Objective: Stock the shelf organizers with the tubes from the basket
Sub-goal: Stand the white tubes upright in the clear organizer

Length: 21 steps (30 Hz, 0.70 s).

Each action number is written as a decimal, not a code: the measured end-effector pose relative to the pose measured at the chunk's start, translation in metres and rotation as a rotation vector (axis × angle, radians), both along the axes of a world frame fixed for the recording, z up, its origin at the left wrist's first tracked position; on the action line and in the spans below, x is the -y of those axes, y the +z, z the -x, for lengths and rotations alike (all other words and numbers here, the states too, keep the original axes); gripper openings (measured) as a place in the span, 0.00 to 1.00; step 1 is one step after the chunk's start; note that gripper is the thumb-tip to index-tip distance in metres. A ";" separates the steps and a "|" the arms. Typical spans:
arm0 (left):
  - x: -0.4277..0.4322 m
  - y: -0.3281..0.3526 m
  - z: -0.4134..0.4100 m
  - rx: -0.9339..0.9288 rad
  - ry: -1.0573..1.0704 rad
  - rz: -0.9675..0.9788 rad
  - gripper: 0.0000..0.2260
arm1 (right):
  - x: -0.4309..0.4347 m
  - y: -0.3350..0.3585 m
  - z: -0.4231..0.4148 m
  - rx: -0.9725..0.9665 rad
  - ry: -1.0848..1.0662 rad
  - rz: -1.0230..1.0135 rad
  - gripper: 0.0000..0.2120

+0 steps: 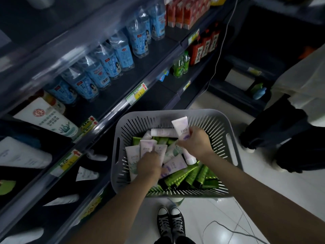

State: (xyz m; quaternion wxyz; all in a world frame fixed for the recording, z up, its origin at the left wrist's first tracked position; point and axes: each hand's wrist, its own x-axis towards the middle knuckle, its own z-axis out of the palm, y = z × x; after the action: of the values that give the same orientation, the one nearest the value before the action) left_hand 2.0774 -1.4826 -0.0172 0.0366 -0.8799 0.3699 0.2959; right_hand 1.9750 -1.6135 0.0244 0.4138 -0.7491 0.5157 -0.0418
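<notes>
A grey slotted basket [207, 118] stands on the floor in front of me, filled with several white-and-lilac tubes and green tubes [191, 176]. My right hand [197, 143] grips a white-lilac tube [182, 127] and holds it upright above the pile. My left hand [149, 164] reaches into the basket's left side, its fingers curled around a bunch of pale tubes [146, 147]. The dark shelves on the left hold a few white tubes [87, 173] lying loose.
The shelf unit [112, 110] runs along the left, with blue-labelled water bottles [98, 71] above and price tags on its edges. Another person's dark legs [281, 138] stand at the right. A cable [228, 229] lies on the white floor near my shoes [170, 222].
</notes>
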 end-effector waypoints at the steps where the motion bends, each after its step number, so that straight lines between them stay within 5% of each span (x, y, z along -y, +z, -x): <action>1: 0.003 -0.001 0.001 -0.001 -0.025 -0.022 0.26 | -0.001 0.000 0.006 0.021 -0.024 -0.021 0.14; 5: 0.009 0.001 0.002 -0.044 -0.019 -0.028 0.14 | -0.004 -0.004 0.025 0.047 -0.032 -0.083 0.18; 9: 0.008 0.008 0.001 -0.257 0.216 0.042 0.11 | -0.007 -0.001 0.035 0.091 -0.066 -0.120 0.20; 21: -0.013 0.099 -0.025 -0.523 0.665 0.591 0.02 | -0.008 0.071 0.012 0.225 0.079 0.027 0.16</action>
State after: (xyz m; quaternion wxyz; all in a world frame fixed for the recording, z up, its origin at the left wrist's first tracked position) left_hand 2.1028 -1.4697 0.0814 -0.4033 -0.8193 0.1345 0.3848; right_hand 1.9635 -1.6052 0.0951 0.4603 -0.7649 0.4353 -0.1164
